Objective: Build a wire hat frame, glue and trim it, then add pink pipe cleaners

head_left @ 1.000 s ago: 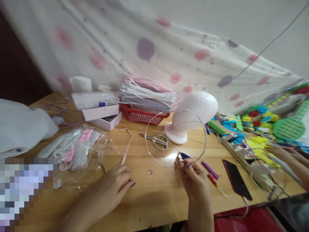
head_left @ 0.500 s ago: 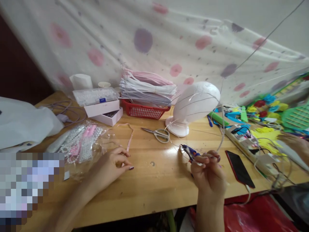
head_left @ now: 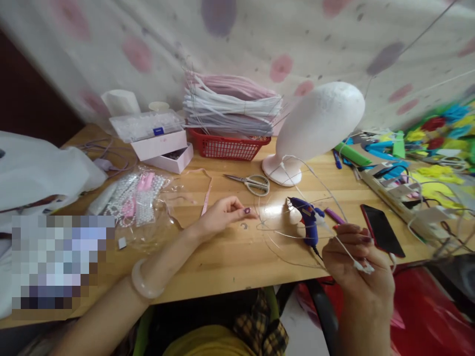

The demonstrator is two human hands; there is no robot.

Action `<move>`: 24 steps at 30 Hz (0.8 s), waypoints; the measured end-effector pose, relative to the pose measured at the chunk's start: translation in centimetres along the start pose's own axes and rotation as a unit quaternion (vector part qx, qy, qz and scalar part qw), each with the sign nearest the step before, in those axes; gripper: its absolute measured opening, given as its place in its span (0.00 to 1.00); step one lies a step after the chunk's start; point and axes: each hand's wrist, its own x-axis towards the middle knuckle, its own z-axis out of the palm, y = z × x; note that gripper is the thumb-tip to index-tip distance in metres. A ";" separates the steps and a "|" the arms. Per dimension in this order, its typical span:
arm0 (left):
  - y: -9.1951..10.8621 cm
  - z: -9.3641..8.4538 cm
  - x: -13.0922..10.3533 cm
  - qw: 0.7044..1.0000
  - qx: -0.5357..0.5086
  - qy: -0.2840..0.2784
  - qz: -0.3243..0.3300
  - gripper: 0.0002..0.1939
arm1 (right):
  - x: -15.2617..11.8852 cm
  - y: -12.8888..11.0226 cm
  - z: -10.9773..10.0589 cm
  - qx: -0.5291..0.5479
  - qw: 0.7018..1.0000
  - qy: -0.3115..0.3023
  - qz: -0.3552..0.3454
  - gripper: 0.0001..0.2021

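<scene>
My right hand (head_left: pixel 358 259) is closed on a wire frame (head_left: pixel 309 173), a loose cage of thin curved wires, partly white-wrapped, with a white knotted end by the palm. The wires spread left over the table. My left hand (head_left: pixel 226 215) has its fingers loosely bent and apart, their tips close to the frame's left side; no object shows in them. Whether they touch a wire is hard to see. Behind the wires lies a blue glue gun (head_left: pixel 309 222). Scissors (head_left: pixel 252 184) rest beyond my left hand, beside the white foam head (head_left: pixel 319 128) on its stand.
A red basket (head_left: pixel 232 148) holds pink, white and grey strips at the back. White boxes (head_left: pixel 159 146) and bagged beads (head_left: pixel 139 202) are on the left. A phone (head_left: pixel 382 230) and a power strip (head_left: pixel 404 202) with cables lie on the right, before coloured craft pieces (head_left: pixel 434 178).
The wire frame has come down from in front of the foam head to low over the table. My left hand has moved right, towards it. The camera view has tilted down.
</scene>
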 end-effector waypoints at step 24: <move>7.8 -8.0 2.5 0.909 0.384 0.158 0.029 0.14 | -0.4 -0.6 -0.7 -0.124 0.973 0.121 -0.149 0.20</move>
